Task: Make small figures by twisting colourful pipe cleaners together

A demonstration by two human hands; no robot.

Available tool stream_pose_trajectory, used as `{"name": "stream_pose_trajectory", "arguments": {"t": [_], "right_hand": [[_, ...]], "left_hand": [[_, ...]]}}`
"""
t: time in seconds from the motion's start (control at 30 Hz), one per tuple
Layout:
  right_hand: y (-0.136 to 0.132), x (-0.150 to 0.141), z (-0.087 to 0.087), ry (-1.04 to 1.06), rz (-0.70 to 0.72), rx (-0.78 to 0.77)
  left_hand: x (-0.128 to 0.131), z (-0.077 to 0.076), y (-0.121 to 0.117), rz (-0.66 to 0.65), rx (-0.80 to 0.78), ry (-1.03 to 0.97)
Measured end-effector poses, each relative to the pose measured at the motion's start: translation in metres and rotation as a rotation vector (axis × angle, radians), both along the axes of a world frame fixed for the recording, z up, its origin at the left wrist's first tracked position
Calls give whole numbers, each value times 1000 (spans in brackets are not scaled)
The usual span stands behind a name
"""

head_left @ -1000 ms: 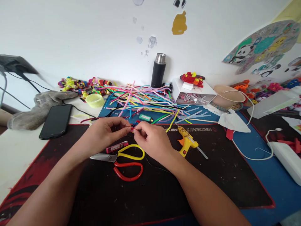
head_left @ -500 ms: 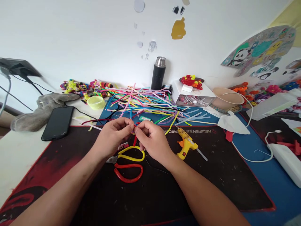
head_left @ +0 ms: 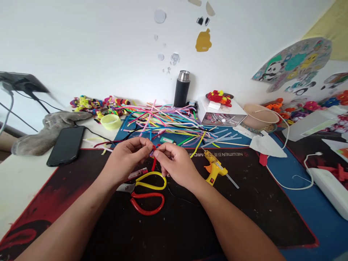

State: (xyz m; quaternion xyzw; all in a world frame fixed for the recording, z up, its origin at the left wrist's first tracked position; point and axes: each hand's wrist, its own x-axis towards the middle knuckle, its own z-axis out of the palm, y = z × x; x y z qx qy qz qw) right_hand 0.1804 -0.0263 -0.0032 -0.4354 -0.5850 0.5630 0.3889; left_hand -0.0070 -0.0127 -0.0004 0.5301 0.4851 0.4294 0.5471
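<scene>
Fingertips of my left hand [head_left: 125, 156] and my right hand [head_left: 174, 157] meet over the mat, both pinching a small piece of red pipe cleaner [head_left: 153, 165]. One red end hangs down between the hands, and a bit of purple and blue shows at the fingertips. Most of the piece is hidden by the fingers. Just below lies a pair of scissors [head_left: 149, 208] with one yellow and one red handle. A yellow hot glue gun [head_left: 215, 167] rests right of my right hand, a glue stick poking from its rear.
Behind the hands lies a heap of coloured pipe cleaners [head_left: 165, 119], with a black thermos [head_left: 181, 90] and a white box [head_left: 223, 112] beyond. A phone [head_left: 66, 145] is at left. A white power strip [head_left: 330, 190] and cable are at right.
The view has tilted slightly upward. Both hands stay together, and slightly more red and purple shows between their fingertips.
</scene>
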Motion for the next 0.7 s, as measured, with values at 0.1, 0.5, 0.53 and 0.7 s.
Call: {"name": "stream_pose_trajectory", "arguments": {"t": [0.1,0.5,0.53,0.7], "right_hand": [[0,-1,0,19,-12,-22],[-1,-1,-3,-97,-16,47],[-2,-1,-4,-117,-15,62],[-2,0,-3,-184,-12,107]], "left_hand": [[-5,-2,3,29,-6,-13],[-7,9,2,-114,33,153],[-8,8,2,-114,41,160],[-16,5,6,-139,93,256]]}}
